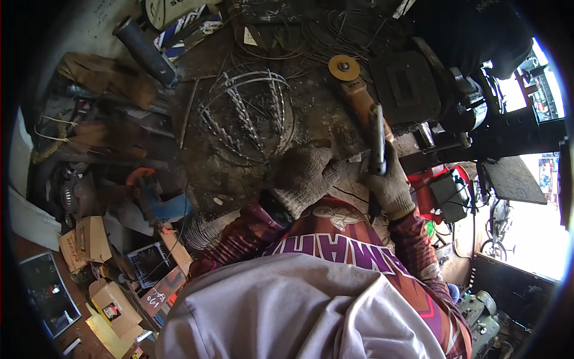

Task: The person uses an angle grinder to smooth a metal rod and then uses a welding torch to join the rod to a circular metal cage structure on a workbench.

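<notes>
My left hand (304, 179), in a grey-brown knit glove, is at the near edge of the dark workbench (323, 113). Its fingers are curled, and whatever may be inside them is hidden. My right hand (390, 190), gloved alike, is closed round a long, narrow grey metal tool (377, 137) that stands upright from the fist; its exact kind is unclear. Just beyond the left hand lies a round cage of metal rods (250, 113) with twisted bars. An angle grinder (359, 99) with a yellow disc (344, 67) rests beyond the right hand.
A dark welding mask (408, 87) lies at the right of the bench. Loose wire (311, 30) coils along the back. To the left are a dark metal pipe (146, 52), a blue metal piece (170, 206) and cardboard boxes (89, 239). A red object (427, 191) stands at right.
</notes>
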A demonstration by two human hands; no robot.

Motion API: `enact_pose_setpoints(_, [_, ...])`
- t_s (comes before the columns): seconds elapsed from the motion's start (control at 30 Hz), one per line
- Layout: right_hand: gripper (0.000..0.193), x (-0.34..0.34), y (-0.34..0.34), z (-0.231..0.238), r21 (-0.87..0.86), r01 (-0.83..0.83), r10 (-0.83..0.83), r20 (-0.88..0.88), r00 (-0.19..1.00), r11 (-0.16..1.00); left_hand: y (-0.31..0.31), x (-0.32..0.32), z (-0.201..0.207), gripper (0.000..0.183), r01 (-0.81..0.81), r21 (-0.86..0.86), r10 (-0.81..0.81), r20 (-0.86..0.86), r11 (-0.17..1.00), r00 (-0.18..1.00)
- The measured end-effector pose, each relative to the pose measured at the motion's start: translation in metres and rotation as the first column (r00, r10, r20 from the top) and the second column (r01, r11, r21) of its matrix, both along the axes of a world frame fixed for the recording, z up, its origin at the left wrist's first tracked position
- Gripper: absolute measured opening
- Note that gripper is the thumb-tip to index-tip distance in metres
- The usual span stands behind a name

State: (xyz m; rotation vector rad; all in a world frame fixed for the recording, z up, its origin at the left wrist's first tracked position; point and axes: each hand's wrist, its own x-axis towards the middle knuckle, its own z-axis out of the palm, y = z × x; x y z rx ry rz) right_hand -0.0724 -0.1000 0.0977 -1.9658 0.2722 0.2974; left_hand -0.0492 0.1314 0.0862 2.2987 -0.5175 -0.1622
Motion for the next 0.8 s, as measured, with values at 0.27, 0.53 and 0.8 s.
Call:
enact_pose_setpoints(0.27, [0.109, -0.043, -0.023, -0.029, 0.080, 0.089, -0.099, 0.126, 0.987, 0.993, 0.010, 0.007, -0.013, 0.041, 0.072, -0.139, -0.062, 0.071, 0.988, 0.996])
enact_pose_setpoints(0.53, [0.109, -0.060, -0.031, -0.027, 0.120, 0.202, -0.213, 0.084, 0.973, 0.972, -0.002, 0.000, -0.035, 0.039, 0.043, 0.071, -0.049, 0.094, 0.997, 0.994])
enact_pose_setpoints(0.8, [0.099, -0.075, -0.033, -0.023, 0.198, 0.279, -0.292, 0.039, 0.956, 0.940, -0.007, 0.000, -0.051, 0.031, 0.109, 0.007, -0.108, 0.191, 0.994, 0.976])
